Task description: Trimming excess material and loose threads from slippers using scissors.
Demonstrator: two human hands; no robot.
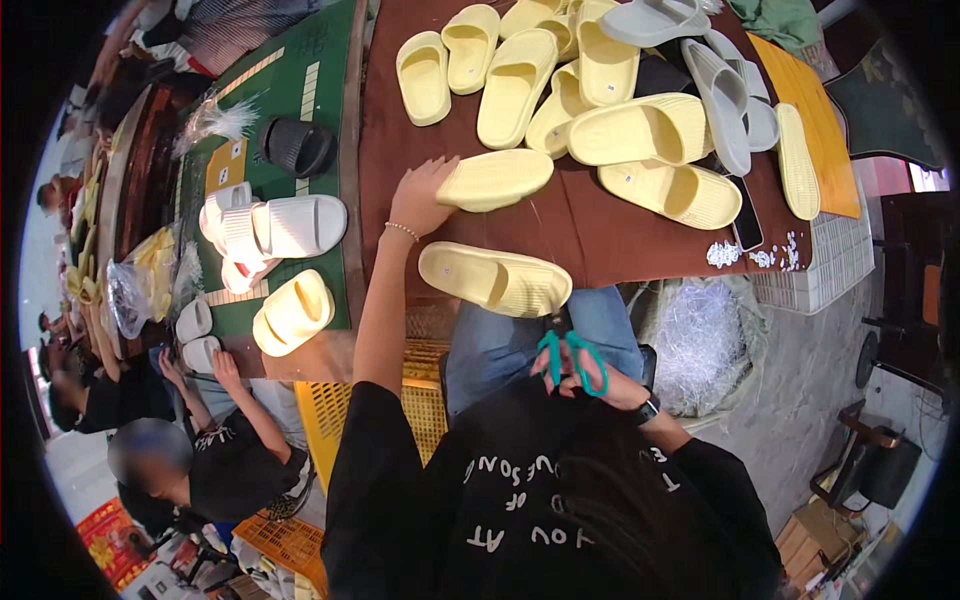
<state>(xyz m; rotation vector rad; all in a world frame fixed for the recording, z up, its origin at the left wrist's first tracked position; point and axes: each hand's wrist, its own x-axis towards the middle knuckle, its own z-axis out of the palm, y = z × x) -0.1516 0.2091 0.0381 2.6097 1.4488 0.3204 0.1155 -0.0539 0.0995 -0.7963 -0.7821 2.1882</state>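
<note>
With my left hand [424, 192] I grip one end of a pale yellow slide sandal [500, 180] over the brown cloth. Its sole side seems to face up. A second yellow slide [495, 280] lies at the table's near edge, just in front of my lap. My right hand [600, 385] is low by my thigh, closed on teal-handled scissors [575, 362]; the blades are mostly hidden. Farther back on the cloth, several yellow slides [640, 135] lie in a loose heap, with grey slides [722, 105] on the right of it.
White bits [724, 254] lie by a dark phone [746, 215] on the brown-covered table [590, 235]. A bag of clear scraps [705, 345] stands right of my legs. On the green table left are white slides [300, 226] and a yellow one. A co-worker [235, 455] sits left.
</note>
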